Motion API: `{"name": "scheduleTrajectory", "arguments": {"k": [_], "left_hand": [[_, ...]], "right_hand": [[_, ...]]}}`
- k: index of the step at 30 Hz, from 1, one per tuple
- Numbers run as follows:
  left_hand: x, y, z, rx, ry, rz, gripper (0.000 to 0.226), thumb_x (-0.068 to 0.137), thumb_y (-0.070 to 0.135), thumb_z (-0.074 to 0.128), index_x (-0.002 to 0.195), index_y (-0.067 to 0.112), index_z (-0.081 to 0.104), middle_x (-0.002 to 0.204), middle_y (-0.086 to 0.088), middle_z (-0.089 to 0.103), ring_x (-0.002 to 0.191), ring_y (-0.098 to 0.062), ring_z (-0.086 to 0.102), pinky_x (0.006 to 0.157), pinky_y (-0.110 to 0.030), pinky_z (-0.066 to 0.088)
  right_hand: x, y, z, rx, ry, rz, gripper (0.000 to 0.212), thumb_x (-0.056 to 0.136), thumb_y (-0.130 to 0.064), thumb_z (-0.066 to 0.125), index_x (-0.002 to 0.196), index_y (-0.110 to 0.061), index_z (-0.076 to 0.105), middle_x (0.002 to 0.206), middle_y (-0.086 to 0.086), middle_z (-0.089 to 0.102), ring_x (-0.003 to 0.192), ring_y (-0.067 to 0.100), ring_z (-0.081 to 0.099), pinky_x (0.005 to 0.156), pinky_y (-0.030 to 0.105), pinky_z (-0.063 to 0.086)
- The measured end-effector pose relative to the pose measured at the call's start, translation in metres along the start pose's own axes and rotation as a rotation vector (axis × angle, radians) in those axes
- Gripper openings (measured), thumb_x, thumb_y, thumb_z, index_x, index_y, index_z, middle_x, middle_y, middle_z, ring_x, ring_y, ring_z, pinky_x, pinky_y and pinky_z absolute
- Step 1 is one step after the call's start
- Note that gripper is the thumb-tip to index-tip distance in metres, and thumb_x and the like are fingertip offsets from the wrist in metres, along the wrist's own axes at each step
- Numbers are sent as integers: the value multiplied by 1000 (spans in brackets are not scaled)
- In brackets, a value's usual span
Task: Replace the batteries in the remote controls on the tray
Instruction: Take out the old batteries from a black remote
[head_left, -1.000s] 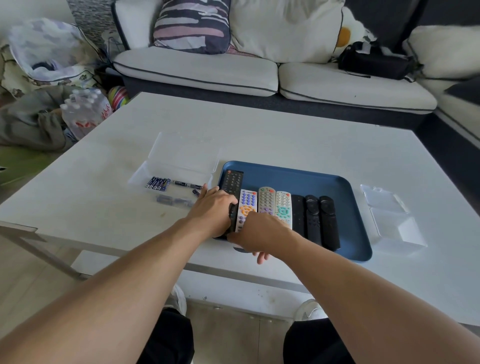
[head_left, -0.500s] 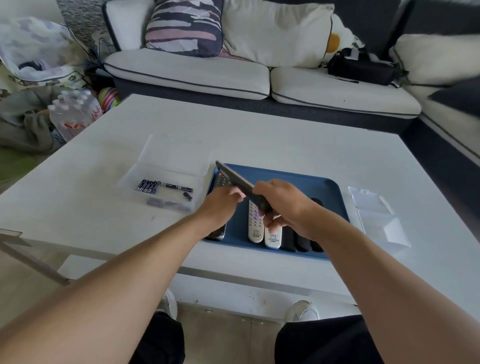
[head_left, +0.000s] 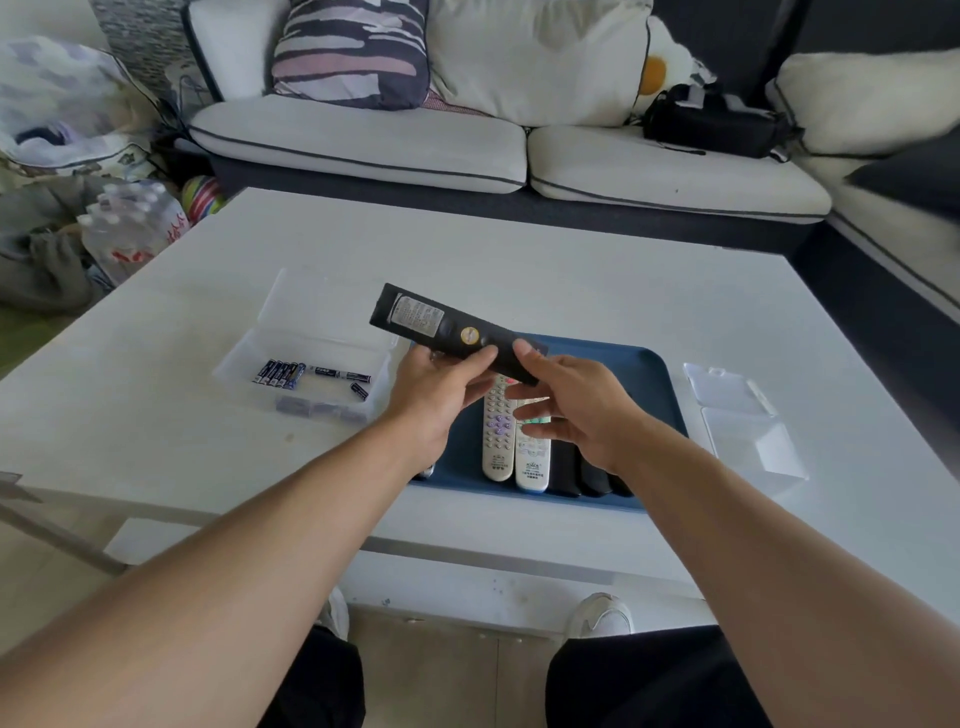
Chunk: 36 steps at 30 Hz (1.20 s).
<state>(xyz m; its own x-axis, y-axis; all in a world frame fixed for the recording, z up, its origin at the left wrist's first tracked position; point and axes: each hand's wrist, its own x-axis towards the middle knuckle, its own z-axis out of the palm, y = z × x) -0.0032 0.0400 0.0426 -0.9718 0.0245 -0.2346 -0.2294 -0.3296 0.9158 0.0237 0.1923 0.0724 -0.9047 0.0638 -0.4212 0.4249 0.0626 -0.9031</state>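
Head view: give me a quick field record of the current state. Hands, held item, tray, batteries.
held item: black remote, back side up, label visible, above the tray
left hand: grips the remote from below
right hand: thumb on the remote's near end
tray: blue, holds white remotes and black ones
batteries: in clear box, left of tray
battery cover: still closed, as far as visible
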Motion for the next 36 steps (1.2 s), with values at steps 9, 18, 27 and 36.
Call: {"name": "scheduleTrajectory", "arguments": {"k": [9,18,27,36], "left_hand": [[3,-2,-7,36,5,12,37,89,-2,70,123,-2,56,117,-21,69,103,-28,72,85,-35,61],[7,-4,-20,203,19,153,26,88,10,75,110,10,62,105,-23,69,98,-29,74,80,-40,62],[14,4,-40,345,212,204,23,71,34,82,86,21,71,75,-1,71,80,-28,75,77,-53,61],[16,8,-44,127,96,-13,14,87,24,69,99,17,73,84,-5,71,76,-23,67,81,-46,58]], "right_hand": [[3,0,6,-130,-34,2,38,98,-50,56,113,-17,67,92,-2,79,81,17,77,56,23,52],[9,7,7,-265,-79,69,42,96,-45,62,117,-9,67,90,1,79,77,21,77,60,28,62],[17,13,6,-336,-62,1,22,88,-22,77,98,-4,69,85,9,77,77,24,77,62,32,63],[33,28,12,-791,-115,-145,14,93,-25,68,96,-12,72,90,10,74,79,23,75,62,33,63]]}}
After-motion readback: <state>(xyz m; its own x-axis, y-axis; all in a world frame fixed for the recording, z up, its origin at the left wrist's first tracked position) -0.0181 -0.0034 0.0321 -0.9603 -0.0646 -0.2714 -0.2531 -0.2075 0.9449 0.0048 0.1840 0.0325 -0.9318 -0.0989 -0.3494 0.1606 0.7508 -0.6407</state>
